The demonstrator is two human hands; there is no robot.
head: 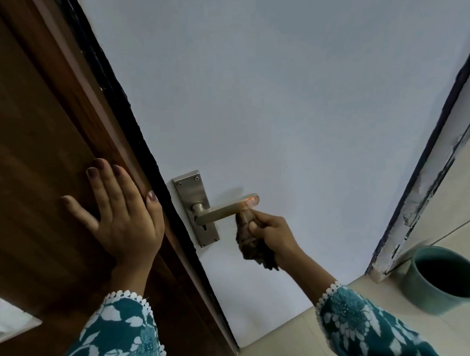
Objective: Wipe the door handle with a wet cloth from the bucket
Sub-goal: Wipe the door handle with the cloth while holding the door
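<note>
From the head view, looking down at a pale door (278, 92) with a metal lever handle (226, 210) on its backplate (195, 207). The right hand (270, 228) is fisted tight around a dark brownish cloth (253, 242), bunched up and pushed against the underside of the handle near its free end, with the rest of the cloth hanging down below the fist. The left hand (120, 212) is flat on the brown wooden frame (33, 135) beside the door edge, fingers spread, holding nothing. A teal bucket (443, 280) sits on the tiled floor (293, 339) down to the right, well apart from the handle. Both sleeves are teal with a white floral print.
</note>
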